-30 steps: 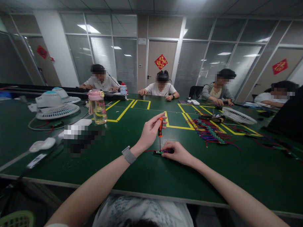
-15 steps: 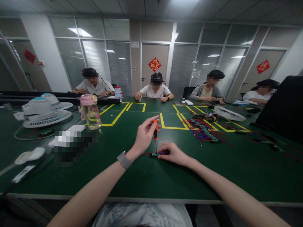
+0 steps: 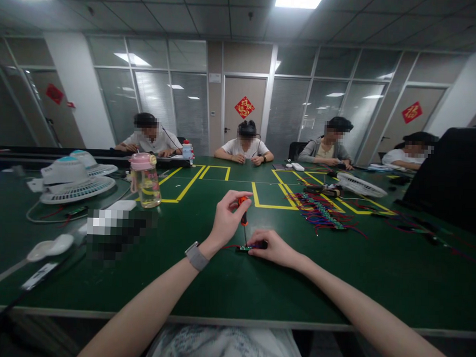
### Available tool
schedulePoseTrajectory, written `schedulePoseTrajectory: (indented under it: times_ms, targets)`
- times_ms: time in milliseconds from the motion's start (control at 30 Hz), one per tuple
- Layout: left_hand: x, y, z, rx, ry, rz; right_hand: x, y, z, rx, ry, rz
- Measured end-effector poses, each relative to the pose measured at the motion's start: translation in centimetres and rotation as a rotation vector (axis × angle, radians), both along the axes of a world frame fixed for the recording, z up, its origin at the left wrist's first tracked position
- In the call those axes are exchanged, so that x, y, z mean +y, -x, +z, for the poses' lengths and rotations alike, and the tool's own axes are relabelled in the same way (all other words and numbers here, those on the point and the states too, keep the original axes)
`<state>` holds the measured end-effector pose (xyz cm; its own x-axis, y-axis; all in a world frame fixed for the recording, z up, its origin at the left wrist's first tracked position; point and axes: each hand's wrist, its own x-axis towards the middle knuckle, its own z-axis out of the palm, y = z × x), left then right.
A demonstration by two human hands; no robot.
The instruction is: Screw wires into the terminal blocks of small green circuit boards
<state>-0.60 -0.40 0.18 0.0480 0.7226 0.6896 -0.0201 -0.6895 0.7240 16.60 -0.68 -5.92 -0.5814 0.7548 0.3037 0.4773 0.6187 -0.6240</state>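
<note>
My left hand (image 3: 228,218) is closed around the handle of an orange and black screwdriver (image 3: 243,216), thumb and fingers on its upper end. The thin shaft points down, and its tip meets a small green circuit board (image 3: 243,248) on the table. With thumb and fingers, my right hand (image 3: 272,248) pinches the right end of that board and partly covers it. A red wire (image 3: 230,247) runs out from the board's left end. Dark wires show under my right fingers. Exactly where the tip sits is too small to make out.
A row of wired circuit boards (image 3: 323,210) lies at the right, near a fan grille (image 3: 360,185). On the left stand a pink-lidded bottle (image 3: 147,183) and white fan parts (image 3: 76,180). Yellow tape (image 3: 274,206) marks the green table (image 3: 296,300). Several people sit opposite.
My left fingers have curled further round the screwdriver's handle. The right hand still pinches the board. The whole view has shifted slightly, with things appearing lower.
</note>
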Motion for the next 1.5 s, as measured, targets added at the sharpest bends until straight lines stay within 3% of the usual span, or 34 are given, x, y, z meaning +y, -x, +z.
schedulePoseTrajectory:
  times_ms: [67, 233, 300, 400, 467, 600, 667, 867, 1033, 1100, 1300, 1433, 1500]
  targets:
    - [-0.06, 0.06, 0.03, 0.030, -0.038, 0.044, 0.02, 0.01, -0.01, -0.002, -0.007, -0.001]
    - [-0.03, -0.03, 0.07, -0.007, 0.063, -0.157, -0.02, 0.06, 0.03, -0.001, 0.003, -0.007]
    - [-0.06, -0.06, 0.01, 0.008, 0.052, -0.106, -0.06, 0.09, 0.07, -0.003, 0.003, -0.011]
    - [-0.19, -0.03, -0.09, 0.069, -0.039, 0.071, -0.10, 0.13, 0.14, -0.011, -0.005, -0.011]
    - [-0.27, -0.03, -0.13, 0.081, -0.067, 0.104, -0.12, 0.14, 0.18, -0.019, -0.011, -0.010]
    - [-0.30, -0.17, -0.13, 0.018, 0.024, -0.110, -0.13, 0.14, 0.22, -0.020, -0.001, -0.007]
    - [-0.30, -0.21, -0.14, -0.002, 0.063, -0.147, -0.13, 0.13, 0.20, -0.013, 0.001, -0.008]
    - [-0.36, 0.00, -0.13, 0.083, -0.055, 0.084, -0.06, 0.11, 0.13, -0.014, -0.006, -0.002]
    - [-0.35, -0.19, 0.03, -0.026, 0.077, -0.167, -0.17, 0.10, 0.30, -0.015, -0.002, 0.000]
    - [-0.30, -0.26, -0.01, -0.058, 0.109, -0.194, -0.22, 0.10, 0.35, -0.022, -0.003, -0.005]
    - [-0.19, -0.07, -0.18, 0.064, -0.055, 0.072, -0.24, 0.13, 0.41, -0.025, -0.007, -0.010]
    - [-0.18, -0.17, -0.16, -0.005, 0.048, -0.134, -0.28, 0.16, 0.50, -0.029, -0.002, -0.006]
    - [-0.14, -0.23, -0.22, -0.032, 0.091, -0.179, -0.27, 0.18, 0.50, -0.031, 0.002, -0.009]
